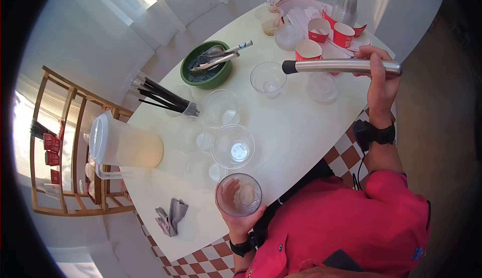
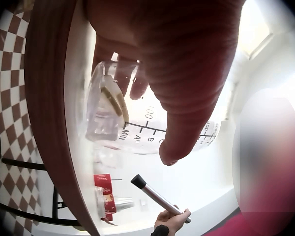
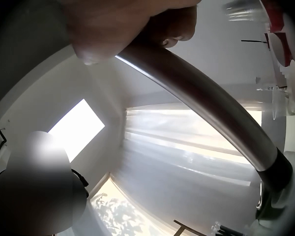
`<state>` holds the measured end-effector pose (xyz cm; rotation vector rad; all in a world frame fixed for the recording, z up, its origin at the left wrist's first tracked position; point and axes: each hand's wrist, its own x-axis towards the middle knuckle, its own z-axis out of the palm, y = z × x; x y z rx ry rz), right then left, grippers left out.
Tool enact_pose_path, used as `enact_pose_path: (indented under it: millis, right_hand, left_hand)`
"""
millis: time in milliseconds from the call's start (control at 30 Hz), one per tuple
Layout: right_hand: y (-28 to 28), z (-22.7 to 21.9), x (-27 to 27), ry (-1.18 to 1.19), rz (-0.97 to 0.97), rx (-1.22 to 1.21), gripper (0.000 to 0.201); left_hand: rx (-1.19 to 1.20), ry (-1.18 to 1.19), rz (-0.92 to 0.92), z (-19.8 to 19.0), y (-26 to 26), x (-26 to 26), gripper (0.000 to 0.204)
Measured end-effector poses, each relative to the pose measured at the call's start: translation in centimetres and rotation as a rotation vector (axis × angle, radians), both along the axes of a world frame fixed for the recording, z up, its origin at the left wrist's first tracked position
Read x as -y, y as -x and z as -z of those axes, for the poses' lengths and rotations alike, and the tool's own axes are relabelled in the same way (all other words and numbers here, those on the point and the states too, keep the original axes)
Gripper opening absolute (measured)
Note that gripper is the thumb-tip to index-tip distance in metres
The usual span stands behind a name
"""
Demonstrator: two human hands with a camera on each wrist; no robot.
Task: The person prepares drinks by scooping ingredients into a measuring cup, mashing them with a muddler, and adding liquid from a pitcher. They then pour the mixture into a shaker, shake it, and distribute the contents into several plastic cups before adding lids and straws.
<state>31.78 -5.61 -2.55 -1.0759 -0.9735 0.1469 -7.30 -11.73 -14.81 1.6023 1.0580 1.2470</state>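
My left hand (image 1: 243,224) holds a clear measuring cup (image 1: 232,207) at the near edge of the table, fingers wrapped round its side. Printed marks such as MIN and 100 show on the cup in the left wrist view, and a pale round slice (image 2: 115,102) lies inside it. Up at the right, my right hand (image 1: 380,84) grips a steel muddler (image 1: 326,66) near one end. Its black tip (image 1: 289,67) points left above the table, beside a clear plastic cup (image 1: 268,78). In the right wrist view the muddler (image 3: 206,108) slants away from the fingers.
Several clear plastic cups (image 1: 233,146) stand mid-table. A lidded pitcher (image 1: 133,142) of pale liquid, black straws (image 1: 168,97) and a green bowl (image 1: 221,76) with tongs occupy the far left. Red paper cups (image 1: 343,35) crowd the right end; a grey cloth (image 1: 172,216) lies near the left corner.
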Motion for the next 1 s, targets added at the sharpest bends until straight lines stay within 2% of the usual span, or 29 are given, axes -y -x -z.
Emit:
enact_pose_path:
  millis: [133, 233, 433, 533, 600, 733, 833, 1000]
  right_hand:
    - [0.8, 2.0, -1.3, 0.041, -0.030, 0.108, 0.020]
    - [1.0, 3.1, -1.8, 0.124, -0.030, 0.091, 0.020]
    - [2.0, 6.1, -2.5, 0.189, -0.034, 0.513, 0.026]
    - [2.6, 7.3, -2.0, 0.283, -0.114, 0.547, 0.029]
    - [2.7, 8.4, -1.7, 0.325, -0.195, 0.570, 0.036]
    - [3.1, 9.9, -1.4, 0.373, -0.245, 0.743, 0.046]
    - [3.5, 10.0, -1.3, 0.408, -0.275, 0.738, 0.051]
    - [4.3, 9.8, -1.4, 0.488, -0.259, 0.751, 0.049]
  left_hand:
    - [0.017, 0.007, 0.016, 0.0, 0.0, 0.0, 0.117]
    - [0.000, 0.054, -0.008, -0.2, -0.1, 0.2, 0.126]
    - [-0.066, 0.042, -0.023, -0.1, 0.1, 0.3, 0.128]
    - [-0.048, 0.046, -0.043, 0.0, 0.1, 0.3, 0.130]
    - [-0.020, 0.040, -0.058, -0.2, -0.1, 0.3, 0.123]
    - [0.005, 0.050, -0.066, -0.4, -0.2, 0.3, 0.121]
    - [-0.097, 0.064, -0.062, -0.4, 0.0, 0.5, 0.130]
    - [-0.116, 0.066, -0.064, -0.6, 0.0, 0.4, 0.128]
